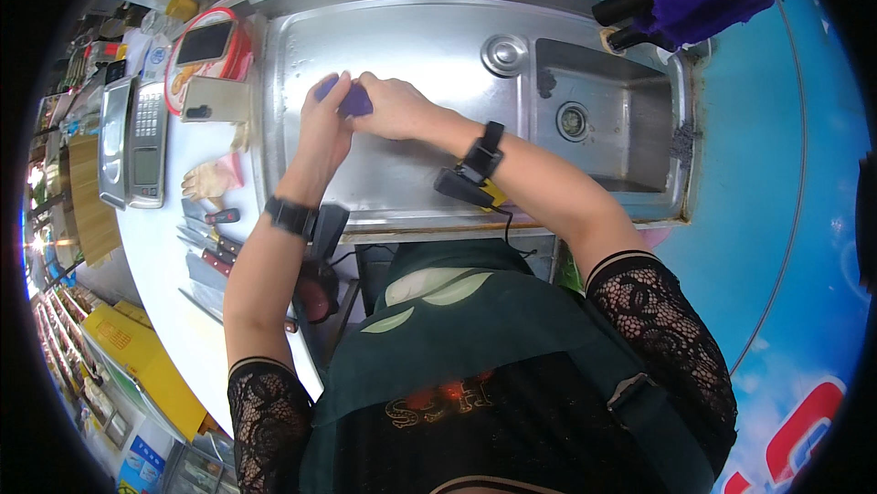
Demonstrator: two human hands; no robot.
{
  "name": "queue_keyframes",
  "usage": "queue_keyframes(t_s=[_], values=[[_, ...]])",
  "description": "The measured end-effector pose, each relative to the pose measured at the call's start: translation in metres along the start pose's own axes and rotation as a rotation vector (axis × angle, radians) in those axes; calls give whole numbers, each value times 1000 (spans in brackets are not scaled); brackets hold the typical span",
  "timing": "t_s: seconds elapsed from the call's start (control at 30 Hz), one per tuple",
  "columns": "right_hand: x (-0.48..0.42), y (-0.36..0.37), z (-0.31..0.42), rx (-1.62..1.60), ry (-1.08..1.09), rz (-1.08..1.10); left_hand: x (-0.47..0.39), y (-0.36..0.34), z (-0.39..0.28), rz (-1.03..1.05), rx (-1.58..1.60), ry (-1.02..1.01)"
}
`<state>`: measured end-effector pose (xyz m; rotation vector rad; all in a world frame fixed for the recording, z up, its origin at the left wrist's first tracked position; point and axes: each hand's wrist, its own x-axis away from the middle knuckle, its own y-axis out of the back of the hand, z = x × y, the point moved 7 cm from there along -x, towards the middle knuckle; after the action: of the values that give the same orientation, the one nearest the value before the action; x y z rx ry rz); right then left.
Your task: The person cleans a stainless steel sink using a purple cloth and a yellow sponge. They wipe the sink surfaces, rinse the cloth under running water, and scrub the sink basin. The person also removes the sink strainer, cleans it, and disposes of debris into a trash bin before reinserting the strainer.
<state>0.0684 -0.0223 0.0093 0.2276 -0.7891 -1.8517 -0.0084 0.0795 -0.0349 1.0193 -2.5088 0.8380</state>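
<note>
A bunched purple cloth [356,101] is squeezed between my two hands, over the left part of the stainless steel drainboard [411,172]. My left hand [327,114] grips it from the left, thumb across its top. From the right, my right hand [390,107] closes on the same cloth, so much of it is hidden by my fingers. A round metal drain cover [505,55] lies on the drainboard, to the right of my hands. Beyond it is the sink basin [644,117] with its drain strainer [572,121].
Left of the sink, a white table holds several knives [209,258], gloves [212,179], a digital scale [145,141], a phone [216,98] and a red-rimmed round tub [241,49]. Another purple cloth [712,1] drapes over black handles at the upper right.
</note>
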Motion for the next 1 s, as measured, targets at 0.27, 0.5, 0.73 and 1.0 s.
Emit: queue_keyframes(t_s=[0.27, 0.5, 0.73, 1.0], values=[[115, 130, -198, -203, -281, 21, 83, 77, -16, -103, 255, -42], [113, 96, -411, 394, -595, -23, 153, 89, -3, -345, 196, 44], [106, 78, -464, 49, -494, -143, 156, 67, -11, -409, 172, 30], [133, 168, -205, 119, -359, -310, 158, 71, -7, -375, 292, 10]])
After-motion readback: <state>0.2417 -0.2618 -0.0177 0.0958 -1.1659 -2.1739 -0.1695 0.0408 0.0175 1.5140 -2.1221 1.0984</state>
